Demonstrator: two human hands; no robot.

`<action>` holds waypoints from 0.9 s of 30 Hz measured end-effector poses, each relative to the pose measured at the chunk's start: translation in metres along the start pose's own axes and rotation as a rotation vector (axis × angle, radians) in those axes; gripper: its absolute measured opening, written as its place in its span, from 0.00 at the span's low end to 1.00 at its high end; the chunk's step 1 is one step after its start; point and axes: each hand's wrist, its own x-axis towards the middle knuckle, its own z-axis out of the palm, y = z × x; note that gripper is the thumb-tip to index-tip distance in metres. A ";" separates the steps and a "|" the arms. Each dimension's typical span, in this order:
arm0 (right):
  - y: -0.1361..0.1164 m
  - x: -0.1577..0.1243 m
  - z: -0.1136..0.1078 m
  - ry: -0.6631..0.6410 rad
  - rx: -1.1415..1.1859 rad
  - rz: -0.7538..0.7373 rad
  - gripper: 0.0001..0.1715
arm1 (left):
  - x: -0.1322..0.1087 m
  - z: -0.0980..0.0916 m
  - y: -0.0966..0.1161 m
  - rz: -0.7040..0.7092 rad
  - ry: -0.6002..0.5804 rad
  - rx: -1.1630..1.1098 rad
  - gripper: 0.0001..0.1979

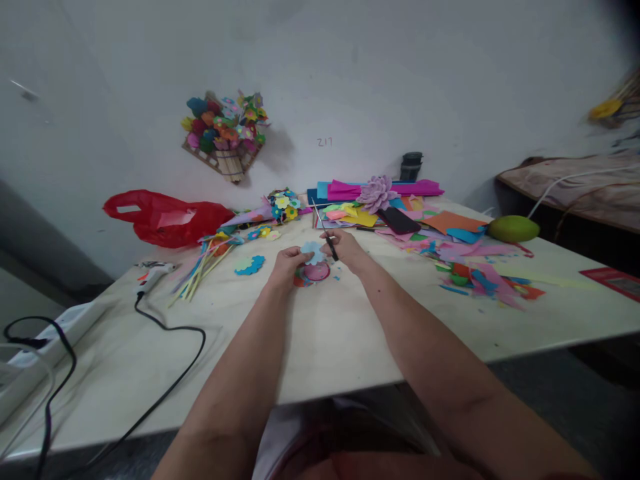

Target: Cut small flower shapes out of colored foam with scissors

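Between my hands is a light blue paper flower point(313, 251), pinched at its left side by the fingers of my left hand point(287, 263). My right hand point(346, 249) is closed around a pair of scissors point(331, 248) with dark handles, their blades pointing up and away from me. Just below the flower lies a round pink piece point(317, 272) on the table, with tiny blue snippets point(337, 270) beside it. To the left of my left hand rest blue and pale green scalloped cutouts point(249, 265).
A glue gun point(156, 275) with a black cord and a white power strip point(55, 337) sit at the left. Behind are a red plastic bag point(170, 217) and stick-stemmed flowers point(210, 257). Colored scraps point(485, 277), a dark phone point(399, 221) and a green oval object point(513, 229) lie to the right.
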 end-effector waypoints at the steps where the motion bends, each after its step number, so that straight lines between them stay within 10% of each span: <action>1: 0.000 0.000 0.001 0.009 -0.005 0.009 0.17 | 0.000 0.000 0.000 0.009 0.019 -0.009 0.11; 19: 0.009 0.002 0.003 0.001 -0.059 0.090 0.12 | 0.002 0.001 0.002 0.081 0.097 -0.093 0.11; 27: 0.007 -0.002 -0.005 -0.226 -0.154 0.096 0.19 | 0.005 -0.003 0.002 0.085 0.181 -0.171 0.14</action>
